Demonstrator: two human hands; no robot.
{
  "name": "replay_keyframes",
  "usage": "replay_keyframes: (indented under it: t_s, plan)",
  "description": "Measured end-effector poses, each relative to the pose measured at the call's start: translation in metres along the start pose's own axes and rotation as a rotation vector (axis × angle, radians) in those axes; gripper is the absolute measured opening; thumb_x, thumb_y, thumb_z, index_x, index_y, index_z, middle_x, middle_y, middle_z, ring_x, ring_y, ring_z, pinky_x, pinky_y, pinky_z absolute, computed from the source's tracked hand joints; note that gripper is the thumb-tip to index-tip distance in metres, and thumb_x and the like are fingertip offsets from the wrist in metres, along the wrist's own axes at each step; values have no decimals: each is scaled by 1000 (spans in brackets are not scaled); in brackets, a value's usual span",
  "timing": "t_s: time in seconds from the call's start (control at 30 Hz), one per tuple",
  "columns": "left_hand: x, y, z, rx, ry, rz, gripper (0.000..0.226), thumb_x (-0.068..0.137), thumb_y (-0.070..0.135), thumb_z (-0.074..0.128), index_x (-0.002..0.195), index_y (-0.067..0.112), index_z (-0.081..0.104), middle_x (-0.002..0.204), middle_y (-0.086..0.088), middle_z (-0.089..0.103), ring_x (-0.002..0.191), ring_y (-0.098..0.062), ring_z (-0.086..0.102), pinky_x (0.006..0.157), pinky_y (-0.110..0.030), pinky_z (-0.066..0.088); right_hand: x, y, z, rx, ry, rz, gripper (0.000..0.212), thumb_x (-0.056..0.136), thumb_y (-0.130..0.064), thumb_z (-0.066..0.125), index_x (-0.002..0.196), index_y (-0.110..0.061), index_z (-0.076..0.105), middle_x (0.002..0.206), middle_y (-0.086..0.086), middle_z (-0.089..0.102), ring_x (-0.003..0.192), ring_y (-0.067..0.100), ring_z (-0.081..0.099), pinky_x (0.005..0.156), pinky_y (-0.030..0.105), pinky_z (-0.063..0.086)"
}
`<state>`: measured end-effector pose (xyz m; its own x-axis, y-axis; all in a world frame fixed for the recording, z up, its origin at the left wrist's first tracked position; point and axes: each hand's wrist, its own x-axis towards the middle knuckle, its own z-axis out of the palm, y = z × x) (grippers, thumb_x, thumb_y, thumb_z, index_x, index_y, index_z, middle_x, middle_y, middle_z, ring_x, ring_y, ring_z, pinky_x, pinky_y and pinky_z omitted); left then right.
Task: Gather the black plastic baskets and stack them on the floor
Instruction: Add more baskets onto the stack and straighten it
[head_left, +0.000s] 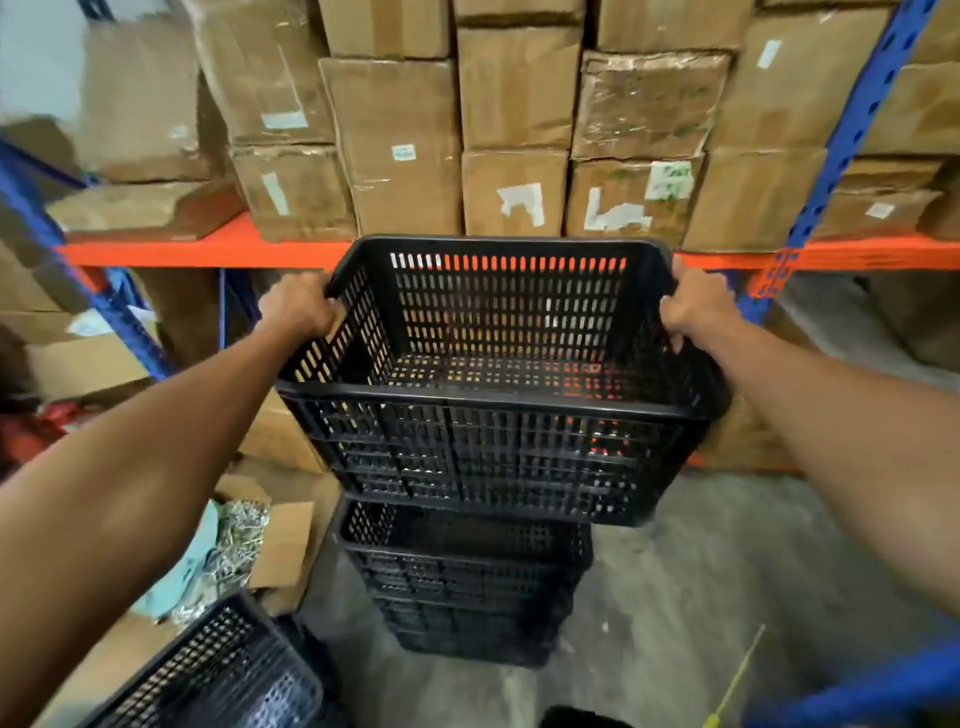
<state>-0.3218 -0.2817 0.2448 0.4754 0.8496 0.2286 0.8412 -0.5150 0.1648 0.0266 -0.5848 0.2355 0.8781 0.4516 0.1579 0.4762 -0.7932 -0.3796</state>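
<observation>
In the middle of the frame a black plastic basket (498, 415) with slotted walls is held in the air, open side up and empty. The left hand (298, 306) grips its left rim, fingers curled over the edge. The right hand (696, 306) grips the right rim in the same way, and both arms reach forward from the bottom corners of the frame.

Directly below the held basket, in the lower middle, a stack of black baskets (462, 582) stands nested on the grey concrete floor (701, 597). There is a visible gap between the held basket and the top of the stack. Another black basket (218, 670) lies in the lower left corner, tilted, near the stack.

Across the top of the frame, taped cardboard boxes (511, 88) are piled on a rack with an orange beam (197, 249) and blue uprights (841, 150). At lower left an open carton (283, 551) sits on the floor beside a heap of small shiny metal parts (234, 540).
</observation>
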Motion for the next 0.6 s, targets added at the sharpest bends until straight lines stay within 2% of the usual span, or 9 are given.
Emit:
replay_keyframes:
  t_s: [0.13, 0.2, 0.27, 0.33, 0.4, 0.5, 0.6]
  plan:
    - [-3, -23, 20, 47, -11, -20, 35, 87, 33, 50, 120, 24, 58, 112, -22, 66, 103, -43, 65, 83, -46, 53, 0, -15, 26, -26, -8, -10, 50, 90, -22, 55, 139, -19, 43, 127, 24, 57, 121, 42, 54, 97, 45, 49]
    - [-3, -29, 34, 52, -26, -36, 36, 89, 33, 51, 122, 23, 58, 113, -23, 66, 104, -44, 65, 84, -47, 53, -1, -17, 41, -21, -9, 4, 57, 91, -23, 54, 145, -27, 37, 127, 23, 56, 121, 41, 54, 96, 46, 49]
    - [0, -36, 51, 63, -27, -39, 39, 90, 32, 51, 128, 24, 55, 115, -24, 65, 104, -45, 64, 84, -46, 53, -2, -18, 57, 4, -10, 37, 63, 92, -25, 54, 149, -35, 30, 128, 22, 56, 121, 40, 55, 95, 47, 48]
    - [2, -43, 69, 84, -53, -28, 47, 92, 30, 50, 139, 28, 45, 116, -23, 65, 105, -44, 64, 81, -43, 52, -4, -17, 79, 18, -21, 47, 66, 93, -26, 53, 151, -36, 25, 127, 21, 58, 120, 40, 55, 96, 46, 48]
    - [7, -50, 88, 68, -87, -29, 48, 93, 27, 49, 141, 30, 43, 114, -20, 65, 103, -42, 64, 77, -41, 51, -7, -15, 102, 34, -40, 77, 67, 93, -27, 53, 152, -37, 23, 125, 21, 59, 118, 40, 56, 95, 45, 48]
    - [12, -58, 108, 24, -137, -44, 42, 94, 24, 48, 136, 24, 48, 113, -20, 66, 101, -42, 64, 84, -44, 54, -12, -12, 129, 37, -38, 110, 67, 93, -28, 53, 152, -39, 22, 121, 22, 59, 113, 41, 58, 93, 45, 49]
    - [13, -67, 126, 16, -187, -56, 45, 94, 23, 48, 139, 24, 43, 109, -21, 67, 97, -41, 65, 82, -46, 56, -16, -12, 154, 25, -45, 121, 67, 93, -28, 53, 151, -40, 22, 118, 24, 59, 110, 43, 59, 92, 47, 49]
